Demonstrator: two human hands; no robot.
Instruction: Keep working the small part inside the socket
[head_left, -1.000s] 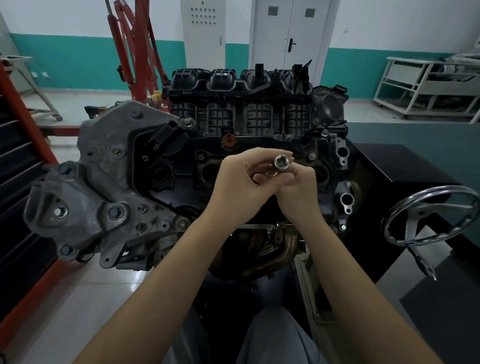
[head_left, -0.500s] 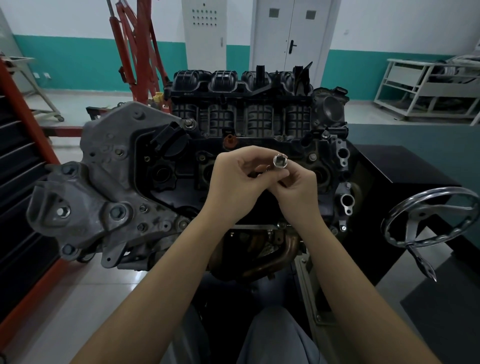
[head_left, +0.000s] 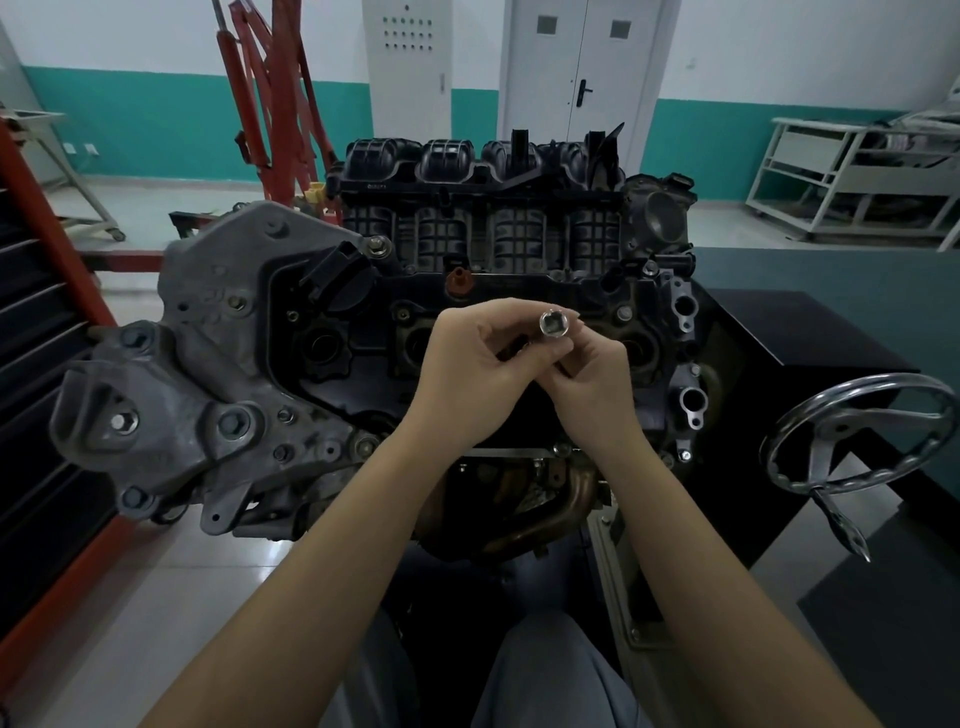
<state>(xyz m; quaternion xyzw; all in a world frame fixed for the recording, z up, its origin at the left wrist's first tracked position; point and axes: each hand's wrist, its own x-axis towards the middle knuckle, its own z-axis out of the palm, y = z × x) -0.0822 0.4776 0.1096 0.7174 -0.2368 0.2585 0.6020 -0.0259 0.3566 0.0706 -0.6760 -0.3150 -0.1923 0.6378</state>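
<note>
Socket: small shiny chrome steel socket (head_left: 551, 324), square drive hole turned toward the camera, held up in front of the middle of the engine, above the valve cover.
Left hand: left hand (head_left: 467, 364) curled, fingertips pinching the socket from the left side.
Right hand: right hand (head_left: 592, 379) curled, thumb and fingers gripping the socket from below and right; touched the left hand's fingers.
Engine: large grey and black car engine (head_left: 322, 374) on a stand, directly behind both hands.
Intake manifold: black ribbed plastic intake manifold (head_left: 483, 208) along the engine's far top edge.
Handwheel: silver spoked metal handwheel (head_left: 852, 441) well apart to the right.
Crane: red steel engine crane (head_left: 270, 93) behind, left.
</note>
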